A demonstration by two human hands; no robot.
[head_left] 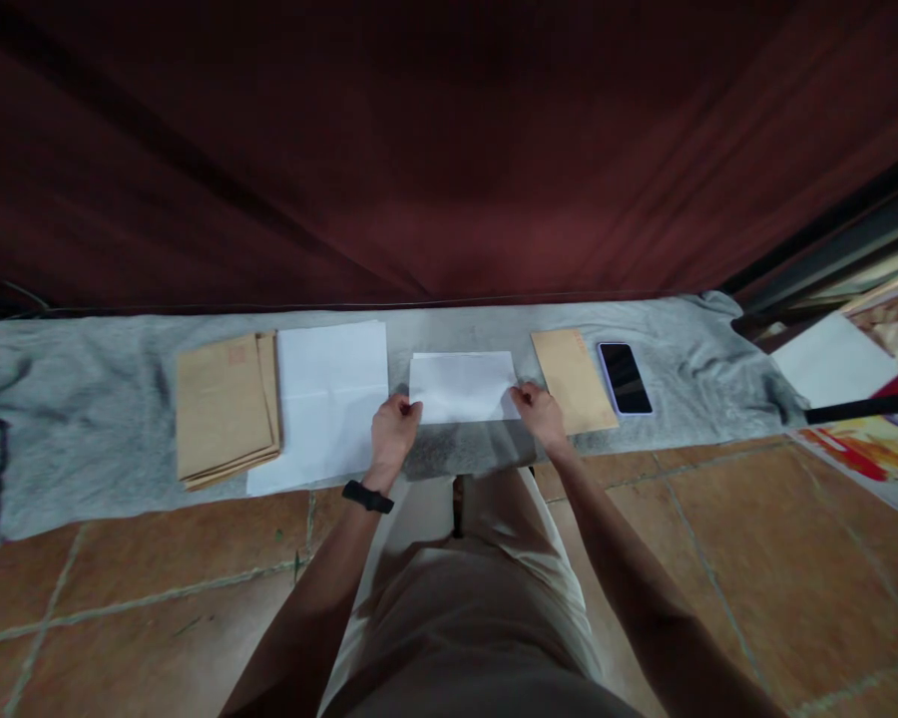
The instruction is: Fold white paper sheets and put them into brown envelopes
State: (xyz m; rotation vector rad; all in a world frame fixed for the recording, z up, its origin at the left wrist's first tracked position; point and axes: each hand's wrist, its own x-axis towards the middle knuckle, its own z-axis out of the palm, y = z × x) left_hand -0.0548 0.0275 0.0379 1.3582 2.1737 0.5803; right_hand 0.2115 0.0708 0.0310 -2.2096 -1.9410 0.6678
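Both hands pinch a folded paper (462, 386)
Left hand (393, 427) and right hand (540, 413) grip its near corners; sheets (330, 399) just left, envelope (573, 379) and phone (624, 378) right

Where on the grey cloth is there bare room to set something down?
The grey cloth lies bare left of the brown envelope stack, and right of the phone. The middle is crowded: white sheets, folded paper under both hands, single envelope.

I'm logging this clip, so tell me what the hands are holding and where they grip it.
Both hands hold one folded white sheet lying on the grey cloth: the left hand at its near left corner, the right hand at its near right corner.
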